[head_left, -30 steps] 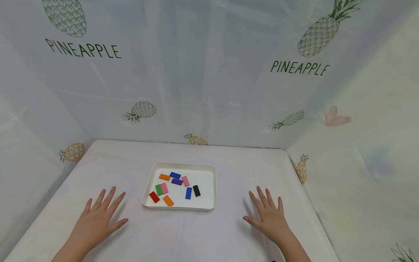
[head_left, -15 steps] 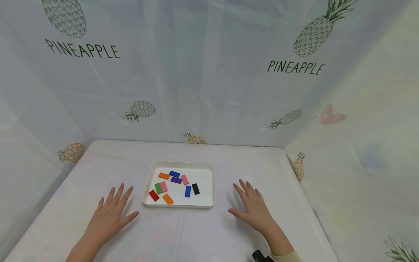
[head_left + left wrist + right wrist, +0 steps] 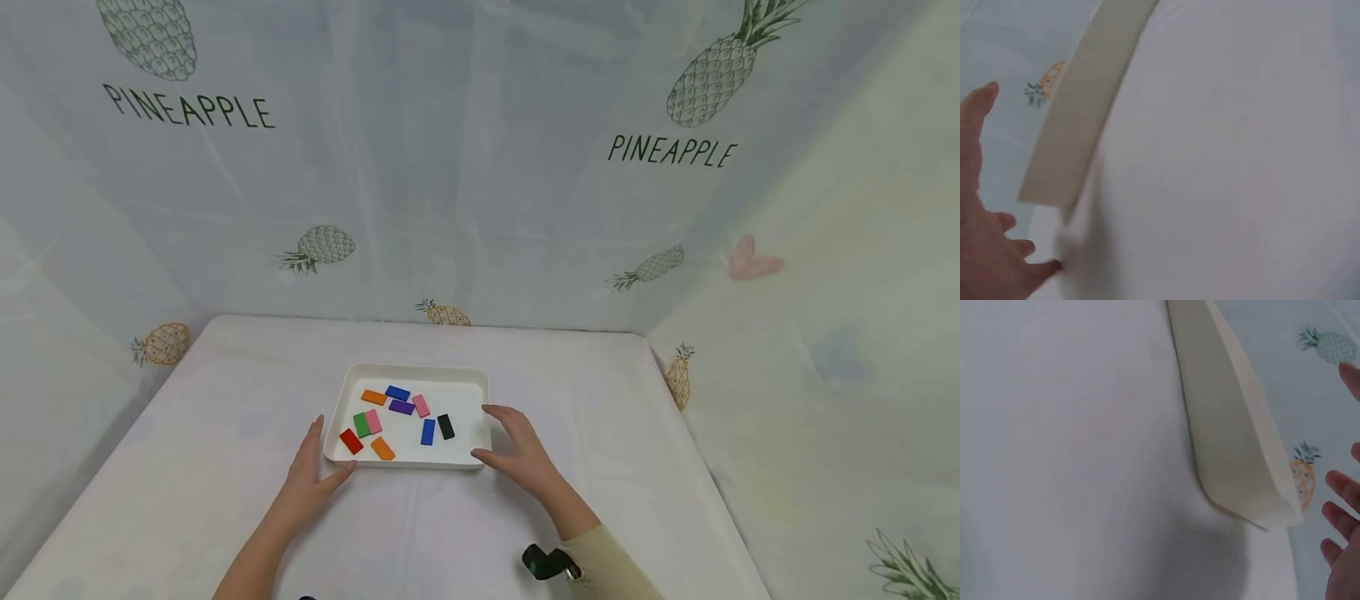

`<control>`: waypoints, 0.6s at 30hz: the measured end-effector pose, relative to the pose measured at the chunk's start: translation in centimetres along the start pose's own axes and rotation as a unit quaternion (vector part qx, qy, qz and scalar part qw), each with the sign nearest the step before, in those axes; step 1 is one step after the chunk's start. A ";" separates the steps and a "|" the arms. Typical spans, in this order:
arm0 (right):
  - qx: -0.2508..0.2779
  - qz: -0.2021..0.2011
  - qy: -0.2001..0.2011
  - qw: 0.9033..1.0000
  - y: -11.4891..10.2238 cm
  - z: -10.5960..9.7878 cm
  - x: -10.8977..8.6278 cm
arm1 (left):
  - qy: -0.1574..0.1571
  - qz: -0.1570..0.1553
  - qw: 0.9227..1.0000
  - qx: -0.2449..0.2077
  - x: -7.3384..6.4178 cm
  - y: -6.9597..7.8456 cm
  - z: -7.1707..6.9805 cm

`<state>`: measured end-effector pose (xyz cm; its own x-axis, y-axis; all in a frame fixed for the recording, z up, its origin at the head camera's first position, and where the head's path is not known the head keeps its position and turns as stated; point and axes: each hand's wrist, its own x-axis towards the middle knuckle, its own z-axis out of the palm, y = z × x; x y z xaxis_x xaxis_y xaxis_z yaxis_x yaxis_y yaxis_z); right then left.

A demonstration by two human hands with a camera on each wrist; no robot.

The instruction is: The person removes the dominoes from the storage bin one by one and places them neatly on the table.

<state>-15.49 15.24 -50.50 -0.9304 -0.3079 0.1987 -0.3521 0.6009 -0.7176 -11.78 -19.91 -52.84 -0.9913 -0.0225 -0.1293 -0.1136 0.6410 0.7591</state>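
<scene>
A shallow white tray (image 3: 465, 400) lies on the table with several small coloured blocks in it. Among them are a red block (image 3: 351, 442), a green block (image 3: 362, 425), an orange block (image 3: 382, 448), a purple block (image 3: 402, 407) and a black block (image 3: 446, 427). At the tray's left front corner is my left hand (image 3: 303, 487), thumb spread from its fingers. My right hand (image 3: 528, 462) is by the right side, fingers and thumb parted. Both wrist views show a gap between the tray's outer wall (image 3: 1085, 106) and the hand; neither hand grips it.
White cloth covers the table (image 3: 420, 542). Pale curtains (image 3: 420, 167) printed with pineapples hang behind it and at both sides. A small black device (image 3: 546, 562) sits at the right wrist, beside a light sleeve (image 3: 611, 567).
Both hands have moved inward, from well apart on either side to the tray's left and right ends. The tray and blocks stay in place on the table; the head view has shifted slightly.
</scene>
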 end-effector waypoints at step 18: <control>-0.006 0.017 -0.058 0.998 0.2 3.6 5.9 | 0.016 -0.076 0.983 -0.167 1.6 -1.1 2.1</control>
<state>-20.69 10.84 -51.87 -0.9240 -0.3702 0.0955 -0.3226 0.6211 -0.7142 -13.13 -19.04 -55.24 -0.9622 -0.1262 -0.2415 -0.2707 0.3404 0.9005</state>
